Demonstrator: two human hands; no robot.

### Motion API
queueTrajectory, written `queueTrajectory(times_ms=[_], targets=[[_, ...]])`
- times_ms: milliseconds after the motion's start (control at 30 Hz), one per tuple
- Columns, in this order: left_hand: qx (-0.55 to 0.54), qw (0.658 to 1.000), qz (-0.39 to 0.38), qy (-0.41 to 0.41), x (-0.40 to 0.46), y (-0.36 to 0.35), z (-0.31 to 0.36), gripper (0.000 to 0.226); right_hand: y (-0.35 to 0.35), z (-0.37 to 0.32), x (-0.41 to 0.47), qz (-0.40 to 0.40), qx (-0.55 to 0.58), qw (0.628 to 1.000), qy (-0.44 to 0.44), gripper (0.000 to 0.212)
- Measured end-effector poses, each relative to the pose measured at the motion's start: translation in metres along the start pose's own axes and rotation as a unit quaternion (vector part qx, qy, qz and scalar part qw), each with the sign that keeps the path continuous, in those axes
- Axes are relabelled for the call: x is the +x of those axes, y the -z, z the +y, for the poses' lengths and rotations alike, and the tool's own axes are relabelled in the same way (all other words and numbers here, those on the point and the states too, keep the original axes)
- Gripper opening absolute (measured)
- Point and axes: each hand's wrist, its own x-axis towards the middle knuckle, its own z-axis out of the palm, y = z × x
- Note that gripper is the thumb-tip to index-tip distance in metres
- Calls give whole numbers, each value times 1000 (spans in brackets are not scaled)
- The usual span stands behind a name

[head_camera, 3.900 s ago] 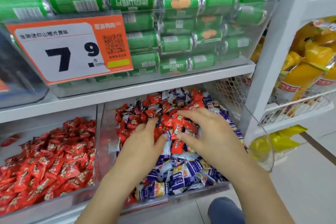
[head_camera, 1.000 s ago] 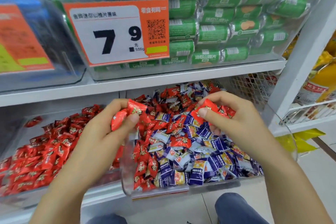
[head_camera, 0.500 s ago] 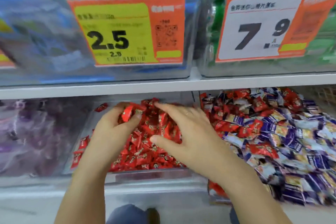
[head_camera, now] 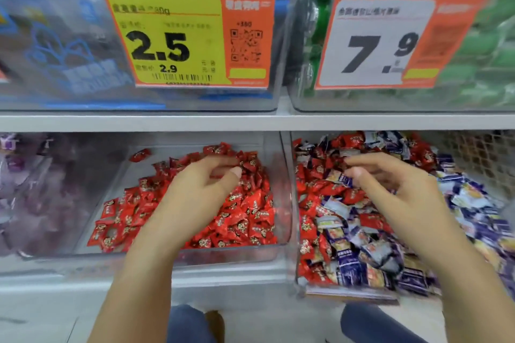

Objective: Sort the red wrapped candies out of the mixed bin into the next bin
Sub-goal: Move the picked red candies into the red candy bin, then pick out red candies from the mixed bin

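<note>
Price tags (head_camera: 188, 35), green packs (head_camera: 479, 44), purple candies (head_camera: 33, 189).

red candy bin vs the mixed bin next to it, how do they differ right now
The red candy bin holds only red wrappers; the mixed bin holds red, purple and pale ones together. The left hand is over the red candy bin, the right hand over the mixed bin. Both bins are clear plastic, side by side under one shelf.

head view, close, facing shelf bins (head_camera: 287, 203)
</note>
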Motion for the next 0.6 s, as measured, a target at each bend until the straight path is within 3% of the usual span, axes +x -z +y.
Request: queueTrajectory(times_ms=[167,233,333,433,533,600], targets=[[56,994,-92,-27,-8,-51,27,64,6,8,-2,-21,-112,993,12,19],[81,986,-139,-40,-9,-63,29,62,-3,1,-3,-80,-142,986,42,26],[114,981,-146,-49,-7,-66,27,62,-23,-7,-8,-202,-162,961,93,44],[101,981,-158,-50,-5,-64,26,60,-43,-9,-12,-308,-207,925,87,55],[94,981,-161,-52,-7,-65,26,42,-60,-3,-11,-352,-301,883,73,72],[98,982,-155,-52,-9,-64,28,42,-69,-1,-10,-362,-362,856,74,77]])
